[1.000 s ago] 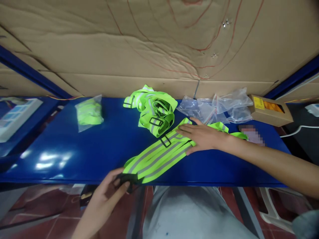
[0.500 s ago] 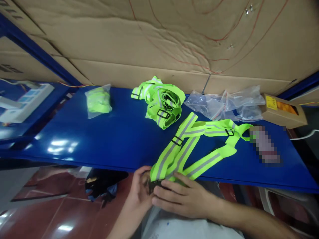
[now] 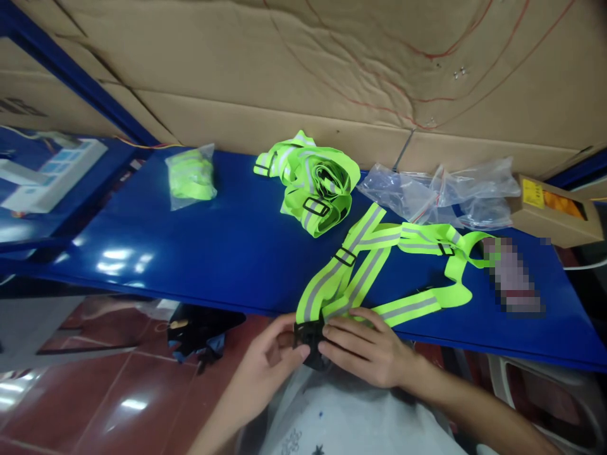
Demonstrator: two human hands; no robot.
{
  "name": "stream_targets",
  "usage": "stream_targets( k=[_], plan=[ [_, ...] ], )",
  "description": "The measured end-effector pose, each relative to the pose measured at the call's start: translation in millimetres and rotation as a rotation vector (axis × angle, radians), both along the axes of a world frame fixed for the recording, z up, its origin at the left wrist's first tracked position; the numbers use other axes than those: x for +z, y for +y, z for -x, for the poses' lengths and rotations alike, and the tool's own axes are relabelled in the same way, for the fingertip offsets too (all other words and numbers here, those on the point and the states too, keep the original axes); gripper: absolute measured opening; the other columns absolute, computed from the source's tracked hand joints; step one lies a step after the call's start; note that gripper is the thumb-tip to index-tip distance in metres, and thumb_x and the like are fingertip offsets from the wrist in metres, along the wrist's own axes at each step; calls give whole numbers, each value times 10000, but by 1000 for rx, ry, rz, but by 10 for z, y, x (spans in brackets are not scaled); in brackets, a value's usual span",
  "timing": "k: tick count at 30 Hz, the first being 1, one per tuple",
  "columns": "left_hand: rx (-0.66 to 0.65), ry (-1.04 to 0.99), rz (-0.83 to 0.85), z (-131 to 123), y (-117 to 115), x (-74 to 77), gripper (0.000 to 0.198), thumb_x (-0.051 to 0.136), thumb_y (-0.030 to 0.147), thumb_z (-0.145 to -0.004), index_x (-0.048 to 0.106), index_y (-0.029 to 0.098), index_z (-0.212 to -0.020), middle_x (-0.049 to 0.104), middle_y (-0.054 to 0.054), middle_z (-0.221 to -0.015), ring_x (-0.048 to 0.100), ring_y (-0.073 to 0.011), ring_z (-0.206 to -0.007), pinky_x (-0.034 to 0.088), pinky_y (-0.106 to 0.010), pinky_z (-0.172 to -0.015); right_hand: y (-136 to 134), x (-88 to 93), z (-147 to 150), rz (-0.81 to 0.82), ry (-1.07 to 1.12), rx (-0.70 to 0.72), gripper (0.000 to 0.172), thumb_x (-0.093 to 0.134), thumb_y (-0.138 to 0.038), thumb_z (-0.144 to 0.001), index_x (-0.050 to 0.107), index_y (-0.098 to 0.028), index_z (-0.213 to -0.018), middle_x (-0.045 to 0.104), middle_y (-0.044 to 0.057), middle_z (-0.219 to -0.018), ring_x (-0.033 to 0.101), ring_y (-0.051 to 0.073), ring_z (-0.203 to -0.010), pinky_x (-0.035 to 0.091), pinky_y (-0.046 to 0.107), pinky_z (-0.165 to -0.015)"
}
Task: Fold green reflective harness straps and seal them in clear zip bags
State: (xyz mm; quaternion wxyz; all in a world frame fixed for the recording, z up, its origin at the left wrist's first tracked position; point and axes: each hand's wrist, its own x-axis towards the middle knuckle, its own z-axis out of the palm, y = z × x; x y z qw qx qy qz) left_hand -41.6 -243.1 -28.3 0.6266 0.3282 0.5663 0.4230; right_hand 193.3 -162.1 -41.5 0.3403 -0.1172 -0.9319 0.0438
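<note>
Holding a black buckle (image 3: 308, 332) just off the front edge of the blue table (image 3: 237, 253), pinched between thumb and fingers of the left hand (image 3: 277, 351). Touching its right side, and the webbing next to it, with the fingers of the right hand (image 3: 367, 347); cannot tell the firmness of that grip, with the thumb out of sight, nor the fastening of the buckle, mostly under fingers. Spread beyond, on the right half of the table, with a strap harness (image 3: 365, 275) on show: vivid yellow-green, striped in grey down the middle of each band. Runs up from the buckle in loose, overlapping bands, smooth and arched near the hands, crossed farther back, then twisted and curled toward the right. Fitted with a black rectangular slider (image 3: 344, 256) on the left band and a second slider (image 3: 446, 249) near the curl. Just behind, rumpled into coils, a bundle of matching straps (image 3: 313, 177); right of that, crumpled clear bags (image 3: 427, 193).
</note>
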Motion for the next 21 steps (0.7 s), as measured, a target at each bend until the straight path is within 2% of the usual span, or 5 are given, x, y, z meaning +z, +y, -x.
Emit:
stream_targets(
  k=[5, 9, 12, 15, 21],
  plan=[
    [225, 256, -56, 66, 76, 16, 278, 869, 360, -728, 758, 189, -918, 739, -65, -871, 658, -176, -765, 539, -244, -707, -26, 47, 12, 80, 14, -31, 233, 591, -143, -972, 709, -187, -1169, 789, 38, -1081, 682, 163, -1117, 477, 363, -1025],
    [370, 65, -94, -78, 172, 34, 305, 904, 356, -679, 669, 181, -765, 677, -12, -748, 598, -128, -659, 487, -202, -606, 4, 152, 46, 236, -41, -93, 228, 534, -122, -967, 666, -169, -1146, 772, 39, -957, 669, 171, -892, 445, 393, -919],
    [471, -84, -103, -254, 265, 15, 369, 915, 344, -667, 591, 174, -715, 590, 35, -656, 517, -86, -581, 428, -170, -545, 60, 245, 60, 346, -62, -132, 200, 506, -153, -975, 649, -159, -1115, 727, 54, -878, 625, 188, -804, 405, 404, -857],
    [531, -122, -128, -366, 348, -21, 384, 914, 321, -674, 562, 172, -710, 544, 55, -627, 487, -74, -571, 426, -169, -559, 108, 316, 57, 451, -48, -184, 195, 473, -168, -996, 655, -170, -1065, 696, 45, -823, 599, 182, -753, 382, 397, -831],
    [568, -112, -161, -449, 417, -79, 390, 912, 334, -683, 555, 181, -721, 591, 46, -674, 518, -89, -602, 458, -200, -591, 123, 366, 70, 580, -14, -269, 202, 486, -175, -1003, 688, -181, -1002, 689, 26, -776, 593, 166, -693, 365, 383, -818]
  ],
)
